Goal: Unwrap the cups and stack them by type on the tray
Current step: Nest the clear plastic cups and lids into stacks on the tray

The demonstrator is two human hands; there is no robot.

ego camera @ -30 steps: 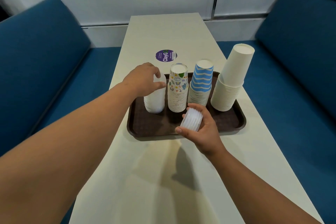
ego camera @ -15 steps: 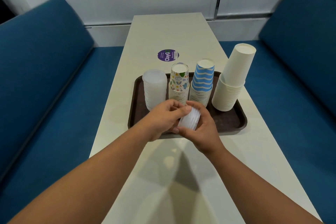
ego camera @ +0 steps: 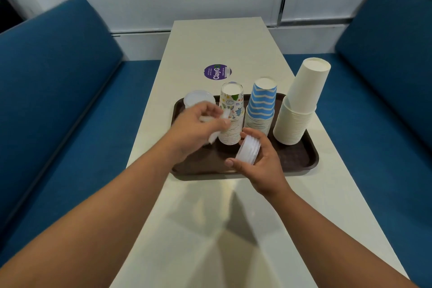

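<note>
A brown tray (ego camera: 301, 161) holds upside-down stacks: clear plastic cups (ego camera: 195, 98) at the left, patterned cups (ego camera: 232, 112), blue striped cups (ego camera: 261, 105) and plain white paper cups (ego camera: 301, 105) at the right. My right hand (ego camera: 259, 163) grips a short stack of clear plastic cups (ego camera: 249, 151) on its side above the tray's front. My left hand (ego camera: 198, 127) pinches a blurred clear plastic cup (ego camera: 217, 124) just in front of the clear stack, partly hiding that stack.
The tray sits on a long cream table (ego camera: 222, 229) with a round purple sticker (ego camera: 217, 72) behind it. Blue bench seats (ego camera: 58, 100) run along both sides, and a white wall closes the far end.
My left hand came back from the clear stack to my right hand, took a clear cup off the held stack, and now carries it up and left toward the tray's clear stack.
</note>
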